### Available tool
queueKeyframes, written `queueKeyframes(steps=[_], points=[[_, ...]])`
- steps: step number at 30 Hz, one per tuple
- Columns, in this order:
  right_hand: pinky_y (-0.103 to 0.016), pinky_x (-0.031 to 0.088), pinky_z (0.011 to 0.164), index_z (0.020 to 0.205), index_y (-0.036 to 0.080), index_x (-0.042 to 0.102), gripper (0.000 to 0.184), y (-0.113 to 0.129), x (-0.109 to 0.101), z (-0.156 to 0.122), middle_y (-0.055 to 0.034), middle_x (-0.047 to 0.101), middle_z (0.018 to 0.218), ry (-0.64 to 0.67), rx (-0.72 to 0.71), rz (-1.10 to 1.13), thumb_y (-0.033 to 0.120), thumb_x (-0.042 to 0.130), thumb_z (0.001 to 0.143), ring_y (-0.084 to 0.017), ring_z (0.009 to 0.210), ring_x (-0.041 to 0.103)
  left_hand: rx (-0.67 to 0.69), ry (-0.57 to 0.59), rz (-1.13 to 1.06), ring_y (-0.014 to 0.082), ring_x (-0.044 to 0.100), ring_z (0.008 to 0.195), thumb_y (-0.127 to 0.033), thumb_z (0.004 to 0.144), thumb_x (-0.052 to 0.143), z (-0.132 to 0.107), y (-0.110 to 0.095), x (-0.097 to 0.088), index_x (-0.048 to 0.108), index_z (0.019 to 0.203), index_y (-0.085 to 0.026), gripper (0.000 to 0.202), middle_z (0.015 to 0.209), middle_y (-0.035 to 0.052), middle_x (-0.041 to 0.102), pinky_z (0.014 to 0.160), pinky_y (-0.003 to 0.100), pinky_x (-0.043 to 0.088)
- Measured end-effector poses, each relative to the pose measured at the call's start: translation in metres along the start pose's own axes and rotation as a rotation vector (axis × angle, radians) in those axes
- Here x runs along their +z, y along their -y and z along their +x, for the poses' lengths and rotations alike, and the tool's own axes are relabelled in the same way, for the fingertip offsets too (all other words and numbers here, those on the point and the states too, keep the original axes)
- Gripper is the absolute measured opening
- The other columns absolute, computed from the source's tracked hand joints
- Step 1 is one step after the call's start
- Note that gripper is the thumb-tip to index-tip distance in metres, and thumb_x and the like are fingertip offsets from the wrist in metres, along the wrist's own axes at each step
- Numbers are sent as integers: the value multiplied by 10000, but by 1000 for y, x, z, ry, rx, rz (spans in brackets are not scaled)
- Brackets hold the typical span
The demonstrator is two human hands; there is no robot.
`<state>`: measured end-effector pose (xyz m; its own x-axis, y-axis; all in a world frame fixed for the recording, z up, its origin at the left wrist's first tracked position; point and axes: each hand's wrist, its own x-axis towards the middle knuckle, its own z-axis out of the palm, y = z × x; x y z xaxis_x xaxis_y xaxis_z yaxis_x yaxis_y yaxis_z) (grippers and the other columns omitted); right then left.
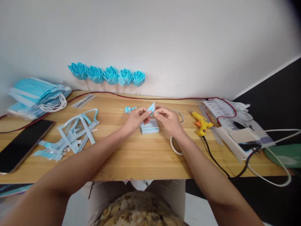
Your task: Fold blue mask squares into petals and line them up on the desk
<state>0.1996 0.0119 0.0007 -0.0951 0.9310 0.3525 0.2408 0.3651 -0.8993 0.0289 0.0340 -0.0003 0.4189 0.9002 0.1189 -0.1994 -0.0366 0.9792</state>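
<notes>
Between my two hands, above the middle of the table, is a small blue-and-white piece of mask fabric (151, 107) folded to a point. My left hand (138, 118) pinches its left side with thumb and fingers. From the right, my right hand (168, 119) closes its fingertips on the lower edge of the same piece. Just below the hands lies a neat stack of cut mask pieces (150, 128). Small folded blue pieces (128, 110) rest beside my left hand. A tape roll (174, 147) lies under my right forearm, and another ring (181, 116) is partly hidden behind that hand.
Blue fabric roses (110, 75) on sticks lean on the wall. At left are packed masks (35, 92), cut strips (75, 131) and a phone (24, 144). A yellow glue gun (201, 123) and power strip (232, 141) with cables lie right. A red-black wire (162, 98) runs behind.
</notes>
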Motion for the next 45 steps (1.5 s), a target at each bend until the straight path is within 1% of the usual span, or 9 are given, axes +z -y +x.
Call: queueKeyframes(steps=[5, 8, 13, 23, 25, 28, 30, 35, 45], points=[[-258, 444, 674, 783, 189, 633, 210, -1, 2, 0, 16, 627, 734, -22, 92, 28, 392, 688, 775, -125, 690, 569, -6, 3, 31, 82, 491, 518, -442, 786, 659, 0, 0, 0, 562, 720, -149, 315, 576, -16, 565, 531, 222, 398], [-254, 446, 668, 895, 198, 609, 250, 0, 2, 1, 22, 642, 757, -15, 108, 110, 370, 716, 748, -121, 694, 581, -15, 1, 36, 81, 489, 513, -436, 786, 657, 0, 1, 0, 560, 716, -149, 311, 575, -17, 565, 524, 219, 395], [-277, 471, 707, 1159, 203, 565, 470, 0, 2, 2, 7, 673, 806, 22, 149, 209, 349, 725, 742, -134, 735, 615, -21, -1, 44, 80, 490, 515, -415, 793, 652, 0, -1, 1, 560, 720, -148, 291, 575, -18, 565, 525, 217, 397], [-301, 472, 786, 1210, 221, 607, 548, -6, 0, 2, -6, 685, 886, -16, 238, 240, 391, 746, 708, -160, 811, 622, -11, -3, 60, 82, 494, 523, -431, 781, 664, -1, -1, 0, 567, 721, -154, 300, 582, -18, 572, 529, 219, 400], [-299, 472, 783, 1143, 218, 640, 477, -5, 0, 2, -7, 683, 871, 20, 238, 249, 397, 738, 712, -165, 818, 616, -8, -2, 67, 82, 490, 516, -439, 775, 669, 0, 0, 0, 567, 714, -155, 307, 577, -18, 571, 524, 220, 397], [-268, 452, 712, 879, 196, 689, 256, -2, 0, 1, 9, 648, 762, 40, 214, 207, 404, 716, 733, -141, 737, 580, -5, -4, 76, 80, 484, 503, -449, 767, 673, 0, 1, 0, 566, 708, -156, 318, 569, -20, 568, 513, 221, 393], [-249, 424, 665, 774, 189, 668, 217, 0, 0, 0, 23, 615, 707, 19, 207, 171, 400, 707, 742, -119, 676, 540, -3, -2, 85, 81, 484, 503, -454, 769, 669, 0, 2, 0, 568, 708, -155, 322, 568, -19, 568, 511, 220, 393], [-236, 392, 634, 756, 191, 650, 191, 4, 1, 0, 35, 592, 693, -8, 181, 128, 377, 694, 753, -104, 644, 499, -1, -7, 111, 82, 495, 521, -472, 779, 653, -1, 0, 1, 574, 705, -153, 338, 583, -10, 577, 523, 218, 405], [-274, 465, 732, 731, 203, 660, 239, 6, 2, -1, 15, 620, 720, -37, 187, 130, 437, 671, 779, -145, 716, 561, 8, 56, 124, 85, 504, 525, -439, 777, 656, 0, 1, 0, 565, 706, -147, 313, 603, -3, 587, 530, 220, 413]])
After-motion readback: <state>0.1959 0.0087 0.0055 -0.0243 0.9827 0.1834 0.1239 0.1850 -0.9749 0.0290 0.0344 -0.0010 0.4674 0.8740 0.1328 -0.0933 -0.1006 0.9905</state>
